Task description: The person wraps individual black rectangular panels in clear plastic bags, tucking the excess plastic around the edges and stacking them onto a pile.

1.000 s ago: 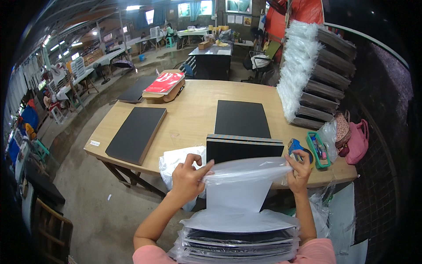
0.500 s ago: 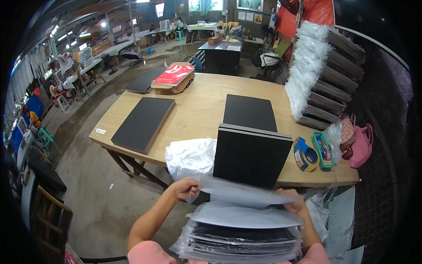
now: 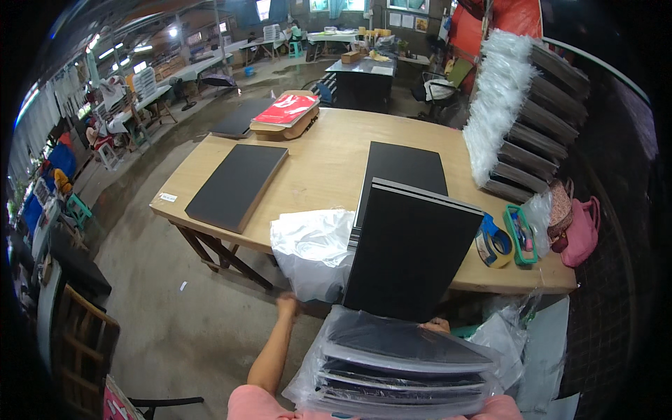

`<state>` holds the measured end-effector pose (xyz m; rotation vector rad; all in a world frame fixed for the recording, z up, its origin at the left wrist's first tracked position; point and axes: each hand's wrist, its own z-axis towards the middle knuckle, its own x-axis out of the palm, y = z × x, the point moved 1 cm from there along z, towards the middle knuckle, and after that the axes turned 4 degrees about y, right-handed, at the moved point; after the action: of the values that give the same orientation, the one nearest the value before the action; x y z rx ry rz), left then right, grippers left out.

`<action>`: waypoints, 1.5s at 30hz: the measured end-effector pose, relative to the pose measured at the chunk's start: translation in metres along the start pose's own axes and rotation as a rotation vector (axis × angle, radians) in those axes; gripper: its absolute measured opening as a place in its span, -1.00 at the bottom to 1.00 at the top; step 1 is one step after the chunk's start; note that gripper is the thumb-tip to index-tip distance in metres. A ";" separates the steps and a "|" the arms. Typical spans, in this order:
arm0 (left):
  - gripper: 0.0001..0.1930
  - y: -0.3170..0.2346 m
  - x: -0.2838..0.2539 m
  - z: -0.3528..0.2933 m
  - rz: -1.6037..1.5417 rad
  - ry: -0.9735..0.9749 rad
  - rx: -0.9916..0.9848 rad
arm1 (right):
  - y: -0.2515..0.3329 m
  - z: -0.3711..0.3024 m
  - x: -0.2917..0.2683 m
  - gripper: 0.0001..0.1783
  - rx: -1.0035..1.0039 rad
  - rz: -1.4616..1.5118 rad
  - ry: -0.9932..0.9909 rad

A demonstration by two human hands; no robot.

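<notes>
A pile of black boards in clear plastic sleeves (image 3: 406, 371) lies close against me at the lower edge. Left of its far edge, beside the hanging white plastic, is my left hand (image 3: 287, 305), smeared by motion. My right hand (image 3: 437, 325) shows only partly, beyond the far edge of the pile at the foot of the upright black boards (image 3: 416, 255). Its visible fingers are curled, and what they hold, if anything, is hidden. The upright boards lean at the table's near edge, in front of a flat black board (image 3: 406, 164).
White plastic sheeting (image 3: 311, 241) drapes over the wooden table (image 3: 322, 150). Black boards (image 3: 238, 185) lie left, a red-covered item (image 3: 287, 110) behind them. At right are a tape dispenser (image 3: 493, 243), a green basket (image 3: 521, 234), a pink bag (image 3: 581, 231) and a tall wrapped stack (image 3: 532, 112).
The clear sleeve stretched between both hands now lies over the pile. My left hand has moved down, clear of it, and my right hand has shifted left. The view has turned slightly.
</notes>
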<state>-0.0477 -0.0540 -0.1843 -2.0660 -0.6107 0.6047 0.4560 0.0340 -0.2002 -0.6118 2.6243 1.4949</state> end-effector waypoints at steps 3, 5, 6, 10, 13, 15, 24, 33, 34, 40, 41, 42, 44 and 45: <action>-0.82 -0.083 -0.025 -0.005 0.028 -0.762 0.833 | 0.023 -0.026 -0.034 -0.58 -0.199 -0.412 -0.042; -0.83 -0.165 -0.023 -0.043 0.083 -0.629 1.033 | 0.079 -0.044 -0.054 -0.53 -0.230 -0.696 0.096; -0.85 -0.187 -0.025 -0.049 0.073 -0.498 1.096 | 0.125 -0.057 -0.051 -0.53 -0.251 -0.819 0.180; -0.82 -0.232 -0.011 -0.033 0.774 -0.425 0.941 | 0.290 -0.127 -0.022 -0.57 -0.324 -0.962 0.414; -0.81 -0.248 -0.007 -0.026 0.783 -0.379 0.933 | 0.357 -0.145 0.011 -0.61 -0.791 -1.006 0.328; -0.82 -0.263 -0.008 -0.040 0.674 -0.345 1.002 | 0.402 -0.147 0.044 -0.69 -1.031 -0.838 0.379; -0.78 -0.285 0.004 -0.100 0.757 -0.557 1.865 | 0.479 0.005 0.213 -0.66 -1.140 -0.654 0.810; -0.45 -0.300 0.009 -0.068 -0.219 0.335 0.775 | 0.485 0.009 0.221 -0.92 -1.116 -0.586 0.320; -0.44 -0.301 0.007 -0.064 -0.194 0.332 0.773 | 0.484 0.008 0.223 -0.93 -1.125 -0.588 0.268; -0.38 -0.287 -0.007 -0.038 0.112 0.278 0.853 | 0.497 0.014 0.222 -0.91 -1.213 -0.425 0.164; -0.37 -0.289 -0.007 -0.042 0.131 0.294 0.858 | 0.499 0.014 0.221 -0.90 -1.210 -0.397 0.219; -0.39 -0.292 -0.004 -0.046 0.015 0.326 0.861 | 0.496 0.018 0.227 -0.83 -1.228 -0.451 0.363; -0.42 -0.300 0.003 -0.055 -0.218 0.386 0.859 | 0.483 0.012 0.237 -0.74 -1.226 -0.607 0.436; -0.42 -0.303 0.004 -0.059 -0.204 0.382 0.851 | 0.481 0.012 0.240 -0.72 -1.122 -0.737 0.481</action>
<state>-0.0679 0.0633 0.0999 -1.2444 -0.2576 0.2593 0.0574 0.1868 0.1267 -1.8865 1.1238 2.5281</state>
